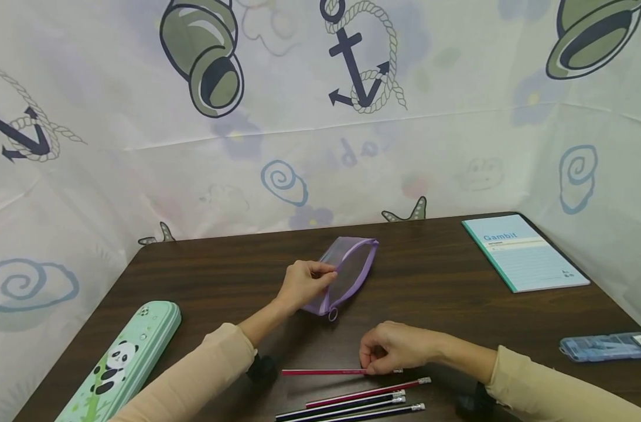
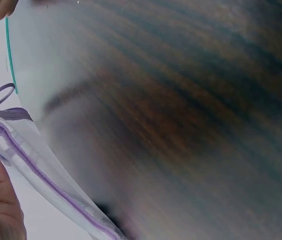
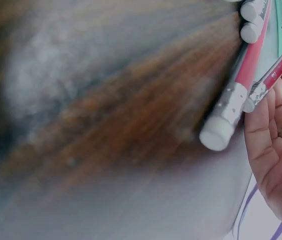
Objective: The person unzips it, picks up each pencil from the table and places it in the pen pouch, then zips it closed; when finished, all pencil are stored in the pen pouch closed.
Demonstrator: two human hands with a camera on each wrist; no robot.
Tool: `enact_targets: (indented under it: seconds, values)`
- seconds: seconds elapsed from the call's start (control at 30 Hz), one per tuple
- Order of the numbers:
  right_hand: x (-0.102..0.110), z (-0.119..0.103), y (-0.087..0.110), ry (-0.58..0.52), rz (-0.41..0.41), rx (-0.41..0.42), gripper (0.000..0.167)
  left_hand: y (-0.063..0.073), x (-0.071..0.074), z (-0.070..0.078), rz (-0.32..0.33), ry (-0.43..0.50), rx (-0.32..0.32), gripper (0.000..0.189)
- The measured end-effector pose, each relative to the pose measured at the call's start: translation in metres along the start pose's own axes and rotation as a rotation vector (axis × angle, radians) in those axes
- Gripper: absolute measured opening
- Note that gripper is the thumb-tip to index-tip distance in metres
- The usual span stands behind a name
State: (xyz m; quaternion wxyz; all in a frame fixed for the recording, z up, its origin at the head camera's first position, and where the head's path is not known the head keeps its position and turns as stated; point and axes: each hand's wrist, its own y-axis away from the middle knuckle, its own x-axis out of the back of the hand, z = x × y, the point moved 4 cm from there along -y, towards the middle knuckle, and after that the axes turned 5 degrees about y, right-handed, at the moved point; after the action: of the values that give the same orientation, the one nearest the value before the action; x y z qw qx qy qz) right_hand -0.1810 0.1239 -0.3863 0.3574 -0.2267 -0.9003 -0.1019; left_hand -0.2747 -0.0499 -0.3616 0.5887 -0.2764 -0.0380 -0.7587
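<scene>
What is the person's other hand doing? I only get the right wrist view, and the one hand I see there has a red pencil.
Observer: In the head view, the left hand is holding a mesh pouch with purple trim.
Visitor: Oh, a pouch! Is it closed?
Observer: No, its mouth gapes open.
Visitor: And is there anything to write in?
Observer: There's a light-blue notebook marked "Gambit", lying near the far right corner of the table.
</scene>
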Motion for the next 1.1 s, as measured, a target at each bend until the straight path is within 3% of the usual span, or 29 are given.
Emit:
enact_targets:
  seconds: [0.17,0.37,0.47,0.73,0.9,1.1]
  values:
    - [0.003,0.000,0.003,-0.070,-0.017,0.030,0.004,0.000,0.000,-0.001,0.001,-0.009,-0.001,0.017]
    - [0.012,0.013,0.014,-0.281,0.019,0.043,0.005,0.000,0.002,-0.001,0.004,-0.015,-0.005,0.016]
    - [0.018,0.023,0.020,-0.435,0.095,-0.028,0.012,0.000,0.003,-0.001,0.005,-0.007,0.002,0.016]
    - [0.029,0.042,0.022,-0.854,0.313,-0.324,0.026,0.001,0.003,-0.001,0.027,-0.002,0.008,0.016]
    - [0.029,0.040,0.015,-0.922,0.356,-0.421,0.031,0.001,0.000,-0.001,0.033,0.004,0.012,0.016]
    - [0.034,0.041,-0.004,-0.990,0.480,-0.464,0.039,0.003,-0.002,0.000,0.028,0.002,-0.001,0.016]
